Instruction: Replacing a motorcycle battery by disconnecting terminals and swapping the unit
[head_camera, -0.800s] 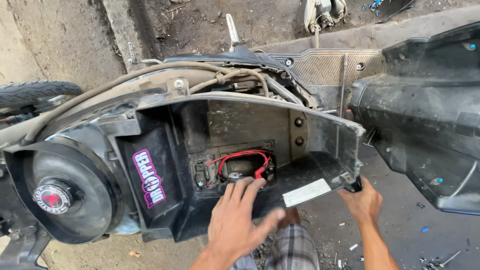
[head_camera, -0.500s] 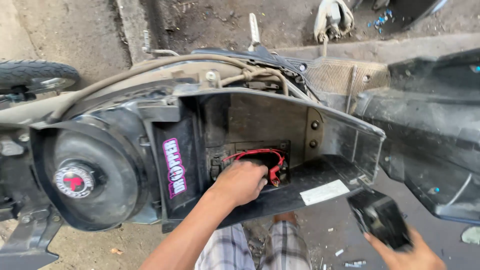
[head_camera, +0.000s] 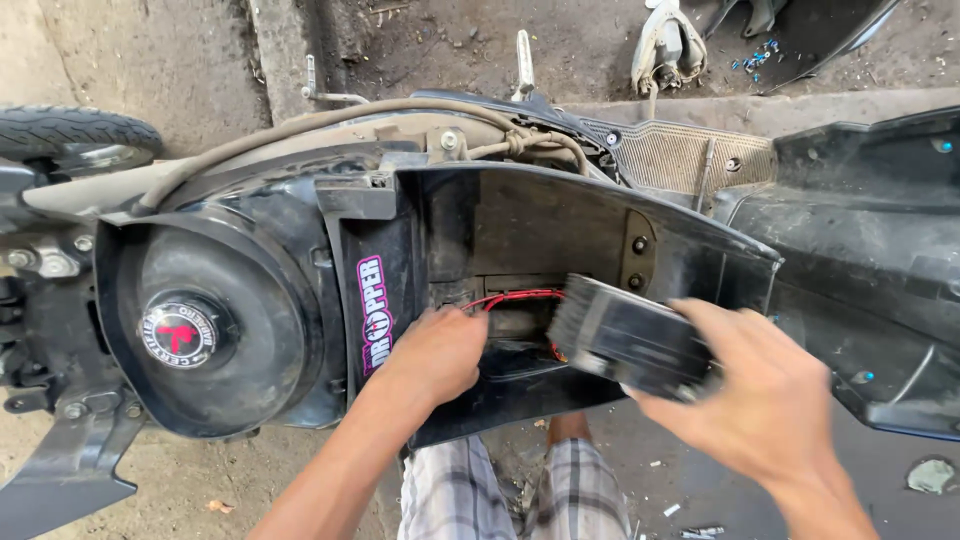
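Head view: a black box-shaped part (head_camera: 632, 338), blurred, is gripped by the closed fingers of the right hand (head_camera: 758, 392) at the open front of the scooter's black compartment (head_camera: 560, 225). The left hand (head_camera: 432, 353) is curled inside, beside the red wires (head_camera: 515, 297); whether anything is gripped cannot be told.

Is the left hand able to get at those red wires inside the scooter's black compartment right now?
Probably yes. The left hand is already inside the open compartment, right beside the red wires. The black box held by the right hand sits to the other side, not blocking.
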